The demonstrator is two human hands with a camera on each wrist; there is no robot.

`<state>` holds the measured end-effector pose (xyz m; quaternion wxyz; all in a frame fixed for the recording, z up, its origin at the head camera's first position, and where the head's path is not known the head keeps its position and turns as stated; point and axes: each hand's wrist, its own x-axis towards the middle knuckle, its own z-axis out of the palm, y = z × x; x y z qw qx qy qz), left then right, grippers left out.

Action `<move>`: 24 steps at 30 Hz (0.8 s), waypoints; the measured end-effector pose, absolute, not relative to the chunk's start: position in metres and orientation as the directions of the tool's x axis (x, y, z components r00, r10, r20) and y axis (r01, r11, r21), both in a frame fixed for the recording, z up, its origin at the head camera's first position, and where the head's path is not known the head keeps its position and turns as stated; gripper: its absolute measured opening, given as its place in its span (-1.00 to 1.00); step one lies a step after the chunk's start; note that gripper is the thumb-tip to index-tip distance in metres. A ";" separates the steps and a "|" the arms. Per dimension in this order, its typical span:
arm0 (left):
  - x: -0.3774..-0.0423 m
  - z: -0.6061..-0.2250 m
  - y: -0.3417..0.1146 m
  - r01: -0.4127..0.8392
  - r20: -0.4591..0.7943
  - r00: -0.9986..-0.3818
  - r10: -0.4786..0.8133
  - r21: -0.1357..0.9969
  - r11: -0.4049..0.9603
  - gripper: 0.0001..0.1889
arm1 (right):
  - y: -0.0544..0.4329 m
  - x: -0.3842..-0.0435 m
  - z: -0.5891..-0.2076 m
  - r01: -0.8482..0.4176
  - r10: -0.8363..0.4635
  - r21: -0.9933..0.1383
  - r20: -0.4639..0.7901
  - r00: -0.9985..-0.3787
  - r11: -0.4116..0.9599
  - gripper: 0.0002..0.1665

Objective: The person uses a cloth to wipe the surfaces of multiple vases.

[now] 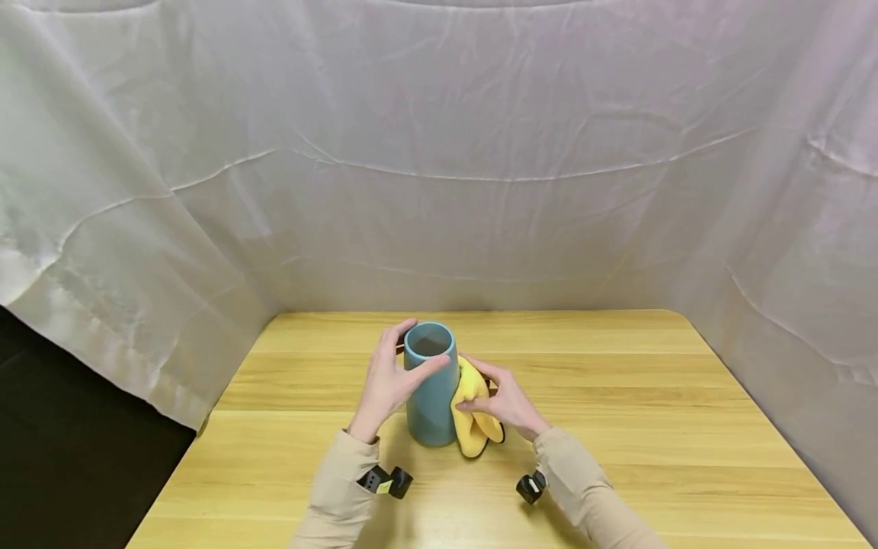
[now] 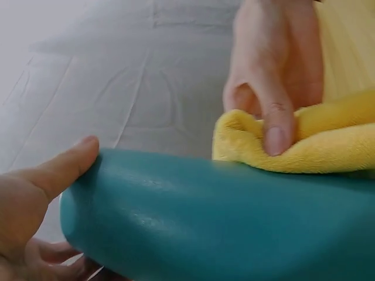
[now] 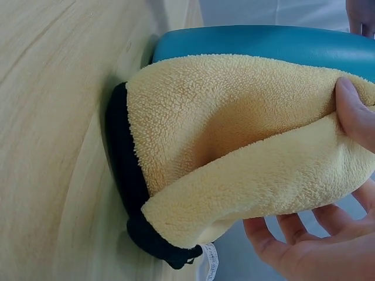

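A tall blue vase (image 1: 430, 408) with an open round mouth stands upright on the wooden table. Near its rim, my left hand (image 1: 386, 381) grips it from the left, thumb across the front and fingers round the far side. My right hand (image 1: 513, 404) pinches a folded yellow towel (image 1: 470, 436) against the vase's right side. In the left wrist view the right thumb (image 2: 276, 132) presses into the towel's fold. The right wrist view shows the fluffy towel (image 3: 193, 117) hanging down, its dark-edged lower end close to the tabletop. The vase's far side is hidden.
The light wooden table (image 1: 652, 442) reaches out on both sides of the vase. Pale grey curtains (image 1: 480, 213) enclose the back and sides. A dark area (image 1: 75, 450) lies off the table's left edge. A small white label (image 3: 209, 263) hangs by the towel.
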<state>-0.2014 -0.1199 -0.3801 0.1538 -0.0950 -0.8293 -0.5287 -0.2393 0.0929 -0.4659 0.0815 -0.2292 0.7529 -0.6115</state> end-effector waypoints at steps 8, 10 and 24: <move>-0.212 -0.379 -0.141 0.225 0.188 -0.963 0.191 0.955 0.195 -0.22 | 0.092 -0.237 -0.465 -0.245 -0.439 -0.957 0.157 -0.885 0.152 -0.03; -0.215 -0.379 -0.144 0.203 0.162 -0.956 0.246 0.967 0.152 -0.24 | 0.092 -0.237 -0.466 -0.245 -0.440 -0.958 0.159 -0.884 0.146 -0.02; -0.209 -0.383 -0.132 0.193 0.160 -0.975 0.156 0.955 0.225 -0.14 | 0.092 -0.237 -0.468 -0.235 -0.425 -0.962 0.158 -0.891 0.135 -0.03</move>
